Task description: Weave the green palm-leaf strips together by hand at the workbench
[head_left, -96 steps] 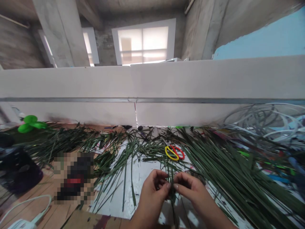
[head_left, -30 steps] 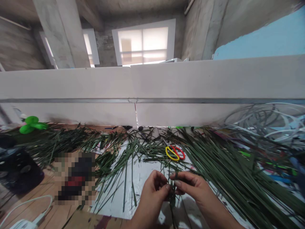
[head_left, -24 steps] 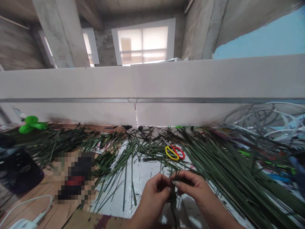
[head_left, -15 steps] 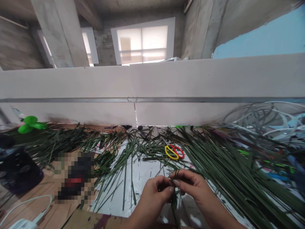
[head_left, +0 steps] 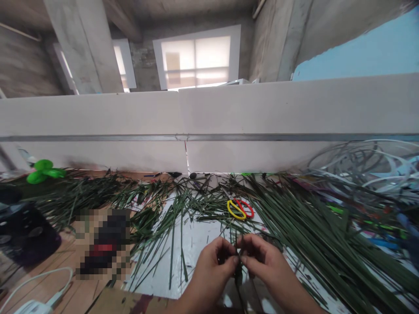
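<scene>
My left hand and my right hand meet low in the view, right of centre, fingertips close together. Both pinch a dark green leaf strip; its lower part hangs between them, and a thin end rises above the fingers. Just beyond the hands, scissors with one yellow and one red handle lie on the scattered leaf pieces. Long green leaves are heaped to the right of my right hand. Narrow cut strips spread over the white surface to the left.
A white partition stands behind the table. On the left are a green balloon shape, a dark container, a pixelated dark object and a white cable with a plug. Coiled pale tubing lies at the right.
My right fingers have shifted slightly down and closer to my left fingertips. The thin end of the leaf strip now stands more upright above the hands.
</scene>
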Action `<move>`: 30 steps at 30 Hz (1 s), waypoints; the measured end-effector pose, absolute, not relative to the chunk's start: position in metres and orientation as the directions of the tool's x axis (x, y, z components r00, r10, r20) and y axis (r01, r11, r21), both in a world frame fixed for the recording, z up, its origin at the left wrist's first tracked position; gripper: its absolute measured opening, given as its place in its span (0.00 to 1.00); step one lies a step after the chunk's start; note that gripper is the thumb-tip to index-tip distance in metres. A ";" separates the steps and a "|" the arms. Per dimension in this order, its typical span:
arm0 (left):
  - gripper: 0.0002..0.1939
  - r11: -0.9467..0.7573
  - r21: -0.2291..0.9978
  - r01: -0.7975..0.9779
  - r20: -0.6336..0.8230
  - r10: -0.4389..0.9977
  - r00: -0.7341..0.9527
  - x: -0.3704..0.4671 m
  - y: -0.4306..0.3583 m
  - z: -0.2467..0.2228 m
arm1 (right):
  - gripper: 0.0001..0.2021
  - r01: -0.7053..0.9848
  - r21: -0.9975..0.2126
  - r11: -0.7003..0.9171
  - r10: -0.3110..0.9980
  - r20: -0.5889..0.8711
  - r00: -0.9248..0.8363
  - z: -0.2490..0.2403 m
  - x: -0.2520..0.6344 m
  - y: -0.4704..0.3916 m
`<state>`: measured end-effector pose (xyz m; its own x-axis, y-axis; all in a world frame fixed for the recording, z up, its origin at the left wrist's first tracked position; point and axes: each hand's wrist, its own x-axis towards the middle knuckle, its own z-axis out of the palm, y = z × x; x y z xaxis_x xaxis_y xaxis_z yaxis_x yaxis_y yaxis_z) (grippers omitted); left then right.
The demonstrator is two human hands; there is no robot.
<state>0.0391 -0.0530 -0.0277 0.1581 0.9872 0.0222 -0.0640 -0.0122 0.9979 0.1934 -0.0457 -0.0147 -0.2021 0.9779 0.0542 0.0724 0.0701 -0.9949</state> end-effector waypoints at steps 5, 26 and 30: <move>0.05 0.009 0.994 -0.113 0.011 0.984 0.175 0.039 -0.055 -0.023 | 0.05 0.009 -1.000 0.026 0.983 0.024 -0.183 -0.013 0.195 -0.044; 0.12 0.033 0.982 -0.189 0.002 0.984 0.180 0.042 -0.058 -0.022 | 0.12 -0.198 -0.979 -0.038 0.978 0.004 -0.206 -0.023 0.194 -0.039; 0.17 0.073 0.965 -0.252 -0.034 0.987 0.155 0.041 -0.055 -0.022 | 0.12 -0.166 -0.986 0.033 0.975 0.068 -0.210 -0.025 0.195 -0.040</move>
<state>0.0411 -0.0547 -0.0216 0.1553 0.9873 -0.0338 -0.2521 0.0727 0.9650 0.1949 -0.0400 -0.0251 -0.2101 0.9753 0.0683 -0.1656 0.0334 -0.9856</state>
